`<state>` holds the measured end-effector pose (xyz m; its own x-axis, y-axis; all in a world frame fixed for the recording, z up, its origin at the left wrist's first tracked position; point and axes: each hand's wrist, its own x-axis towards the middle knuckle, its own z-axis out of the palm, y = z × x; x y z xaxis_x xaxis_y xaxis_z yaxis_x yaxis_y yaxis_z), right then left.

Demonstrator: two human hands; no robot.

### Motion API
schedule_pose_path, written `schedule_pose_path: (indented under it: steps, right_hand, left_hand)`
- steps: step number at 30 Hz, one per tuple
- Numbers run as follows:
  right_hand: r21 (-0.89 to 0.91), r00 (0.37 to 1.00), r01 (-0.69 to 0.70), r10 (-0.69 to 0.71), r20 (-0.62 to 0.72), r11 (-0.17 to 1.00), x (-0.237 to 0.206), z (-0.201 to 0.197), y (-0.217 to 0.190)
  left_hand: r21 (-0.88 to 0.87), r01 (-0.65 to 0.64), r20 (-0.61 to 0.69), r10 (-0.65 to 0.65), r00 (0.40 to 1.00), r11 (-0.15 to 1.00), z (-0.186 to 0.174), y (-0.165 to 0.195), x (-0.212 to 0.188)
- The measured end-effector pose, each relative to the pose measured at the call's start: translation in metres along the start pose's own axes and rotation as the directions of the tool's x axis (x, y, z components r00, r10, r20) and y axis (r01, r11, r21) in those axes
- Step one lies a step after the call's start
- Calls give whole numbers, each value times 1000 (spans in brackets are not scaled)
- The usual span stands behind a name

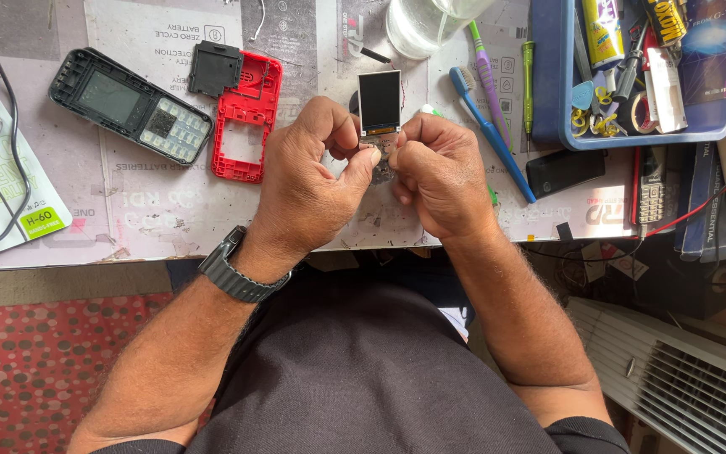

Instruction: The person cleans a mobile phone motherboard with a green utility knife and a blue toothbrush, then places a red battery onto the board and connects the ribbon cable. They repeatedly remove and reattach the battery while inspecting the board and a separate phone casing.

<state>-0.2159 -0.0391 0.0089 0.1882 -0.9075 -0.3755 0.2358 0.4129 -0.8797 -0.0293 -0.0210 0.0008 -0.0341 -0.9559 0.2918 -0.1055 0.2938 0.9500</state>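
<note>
Head view, board: the small circuit board (381, 156) with its screen (379, 102) sits between my two hands, just above the near edge of the table (170, 210); the screen stands out beyond my fingertips, pointing away from me.
Long axis: board and screen run straight away from my body, the screen at the far end and the board's lower part hidden behind my fingers.
Nearer hand: both are on it; neither is clearly the closer one.
My left hand (308, 181): fingers curled in tight, thumb and forefinger pinching the board's left edge.
My right hand (440, 172): curled the same way, fingertips closed on the board's right edge; whether it holds a tool too, I cannot tell.
Around them: a red phone frame (245, 118) lies to the left, a black keypad front (132, 105) further left, and two toothbrushes (485, 109) just to the right.
</note>
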Motion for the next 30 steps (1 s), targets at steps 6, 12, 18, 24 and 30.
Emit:
schedule_pose_path:
  steps: [6,12,18,24,30]
  right_hand:
    - [-12,1000,8,-8,-17,1000,0,0,2]
    - [-21,1000,17,-17,-26,1000,-1,0,3]
    - [-6,999,29,-29,-31,1000,-1,1,3]
    - [12,999,29,-29,-16,999,-3,-1,3]
    - [5,999,39,-38,-15,999,-5,-2,2]
  left_hand:
    - [28,-15,-5,16,1000,999,0,0,-1]
    - [2,12,-2,-12,1000,1000,1,3,-1]
    - [6,21,-23,-21,1000,1000,2,10,0]
    - [13,16,-28,-16,999,1000,3,12,0]
    - [5,33,-3,-33,999,999,3,11,1]
